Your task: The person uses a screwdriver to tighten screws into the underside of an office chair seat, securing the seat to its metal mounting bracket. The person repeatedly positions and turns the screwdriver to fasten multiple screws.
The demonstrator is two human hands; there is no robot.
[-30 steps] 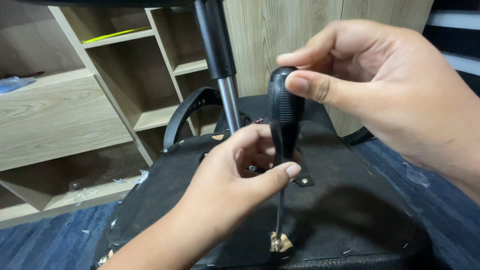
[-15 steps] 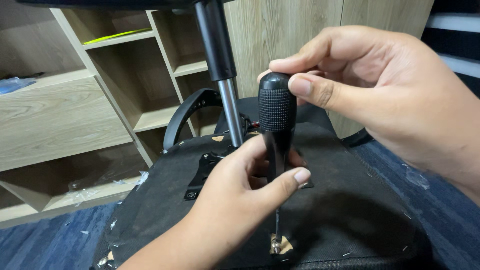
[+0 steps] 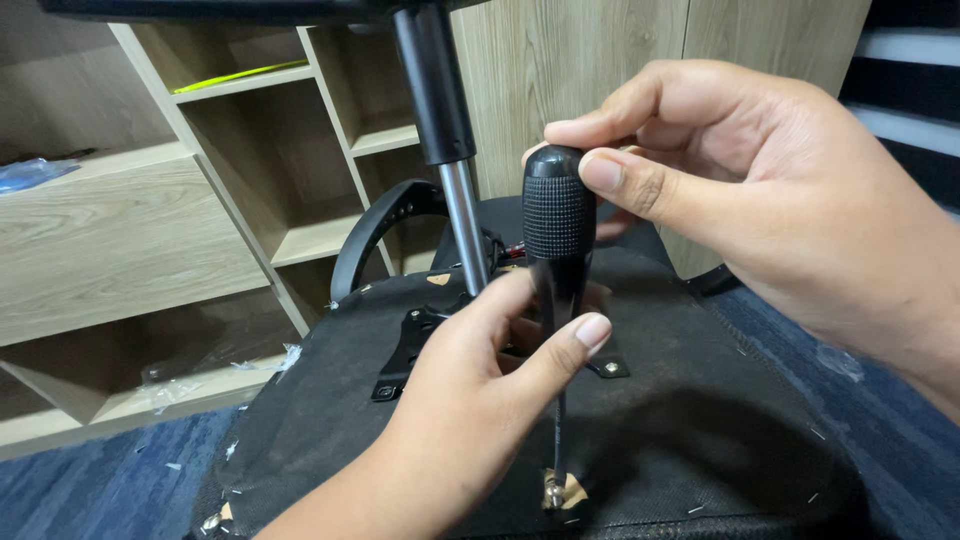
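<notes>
1. Standing upright over the upturned chair seat (image 3: 700, 400), a black screwdriver (image 3: 558, 235) has its tip on a screw (image 3: 553, 492) near the seat's front edge; I log it as near vertical.
2. Right hand (image 3: 790, 210): my thumb and forefinger pinch the knurled top of the screwdriver handle, so the grip is closed on the tool.
3. Left hand (image 3: 470, 400): thumb and fingers wrap the lower handle and upper shaft, so this grip too is clenched on the screwdriver.
4. Seat underside: black fabric fixed with staples along the edges, a small patch of bare wood showing around the screw.
5. Black metal mounting plate (image 3: 410, 345): bolted to the seat just behind my left hand, partly hidden by it.
6. Gas-lift column (image 3: 445, 130): black upper sleeve over a shiny steel rod, rising from the plate, tilted slightly.
7. Curved black armrest (image 3: 375, 235): behind the seat, left of the column.
8. Wooden shelving unit (image 3: 150, 230): light wood, open compartments, at rear left.
9. Blue carpet (image 3: 900, 420): beneath the seat, scraps of clear plastic on it.
</notes>
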